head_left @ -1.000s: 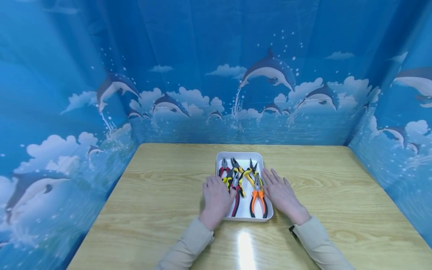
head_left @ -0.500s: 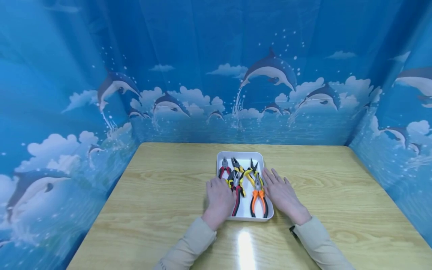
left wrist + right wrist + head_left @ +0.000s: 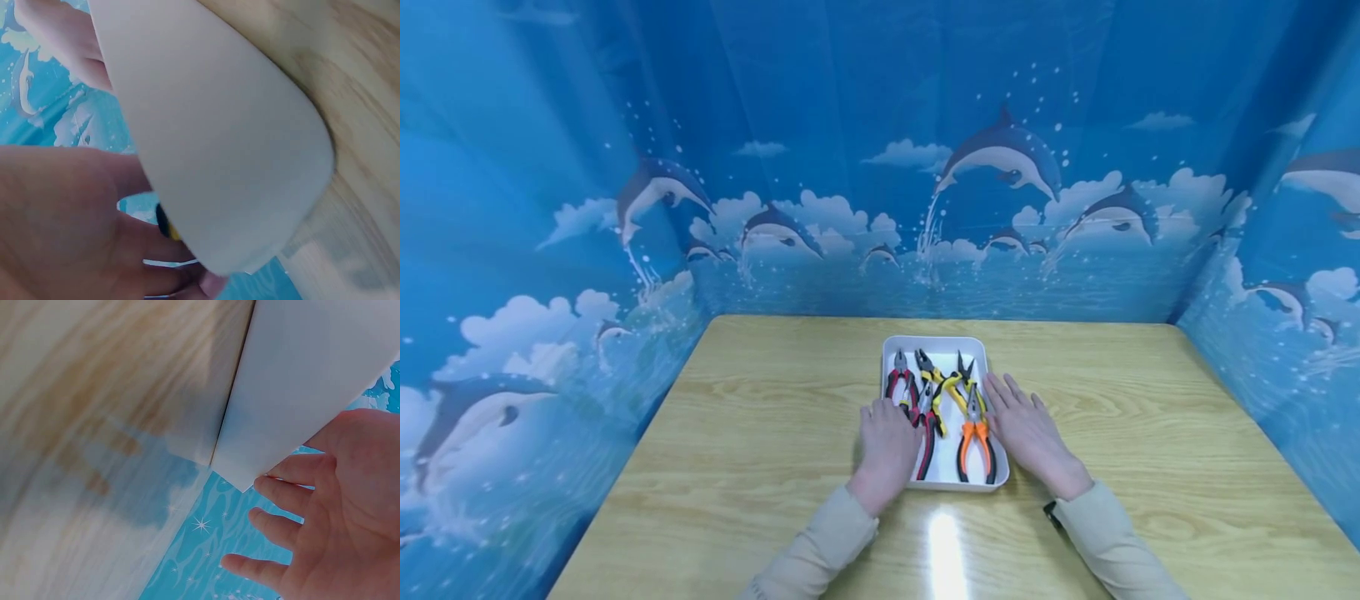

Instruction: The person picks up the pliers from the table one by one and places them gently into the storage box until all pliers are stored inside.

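My left hand (image 3: 889,442) reaches over the left wall of a white tray (image 3: 942,343), fingers curled down inside around yellow-and-black pliers (image 3: 167,223), which are mostly hidden under it. Right beside its thumb lie red-and-black pliers (image 3: 928,442). My right hand (image 3: 1026,429) is spread flat along the tray's right wall, fingers straight, fingertips at the rim and nothing held. Orange-and-black pliers (image 3: 975,442) rest in the tray near it. Further red-handled pliers (image 3: 900,379) lie at the tray's far left, and yellow-handled pliers (image 3: 953,390) cross one another at the far right.
The tray stands on a light wood table (image 3: 775,400), toward its middle. A blue dolphin-print curtain (image 3: 820,167) encloses the back and both sides. Glare shows on the wood in front of the tray.
The yellow-and-black pliers have slid back under my left hand, uncovering more of the far-left red handles. My left hand has shifted slightly right. My right hand stays put.
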Motion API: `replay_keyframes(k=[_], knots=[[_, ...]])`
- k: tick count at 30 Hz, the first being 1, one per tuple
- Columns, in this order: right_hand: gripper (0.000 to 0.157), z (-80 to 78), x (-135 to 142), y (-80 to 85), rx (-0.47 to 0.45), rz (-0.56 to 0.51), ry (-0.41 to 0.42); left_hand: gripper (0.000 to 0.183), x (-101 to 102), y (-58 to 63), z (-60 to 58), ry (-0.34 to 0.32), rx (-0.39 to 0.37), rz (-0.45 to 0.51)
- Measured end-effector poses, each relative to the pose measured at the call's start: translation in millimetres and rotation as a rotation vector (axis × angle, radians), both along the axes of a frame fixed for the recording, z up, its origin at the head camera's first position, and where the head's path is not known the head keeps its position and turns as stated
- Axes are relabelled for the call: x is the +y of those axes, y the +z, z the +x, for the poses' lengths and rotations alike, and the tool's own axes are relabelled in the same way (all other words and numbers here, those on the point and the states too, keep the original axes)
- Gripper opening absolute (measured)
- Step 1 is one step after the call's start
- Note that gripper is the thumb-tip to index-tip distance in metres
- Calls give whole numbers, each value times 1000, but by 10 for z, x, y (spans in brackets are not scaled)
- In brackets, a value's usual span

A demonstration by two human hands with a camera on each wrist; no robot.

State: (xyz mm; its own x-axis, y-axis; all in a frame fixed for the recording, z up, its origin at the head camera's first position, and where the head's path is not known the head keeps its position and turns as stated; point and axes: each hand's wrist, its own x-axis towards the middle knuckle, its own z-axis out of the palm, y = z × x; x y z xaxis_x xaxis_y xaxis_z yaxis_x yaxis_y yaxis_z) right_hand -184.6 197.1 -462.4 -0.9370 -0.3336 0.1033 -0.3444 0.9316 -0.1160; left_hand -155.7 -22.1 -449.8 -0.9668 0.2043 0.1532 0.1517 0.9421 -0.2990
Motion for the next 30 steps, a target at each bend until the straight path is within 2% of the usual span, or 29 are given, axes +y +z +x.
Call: replay_keyframes(k=[4, 9, 13, 17, 23, 30], knots=[[59, 4, 7, 0, 0, 0, 3, 40, -55, -11, 13, -27, 59, 40], [58, -6, 1, -7, -2, -4, 2, 14, -93, -43, 33, -81, 239, 155], [58, -12, -5, -5, -6, -4, 0, 14, -108, -57, 54, -115, 330, 178], [58, -14, -3, -6, -3, -2, 0, 17, -128, -59, 54, -119, 330, 178], [57, -9, -10, -3, 9, -2, 7, 36, -207, -30, -1, -102, 283, 202], [57, -13, -15, 11, 6, -8, 11, 16, -375, 39, -120, -100, 283, 291]])
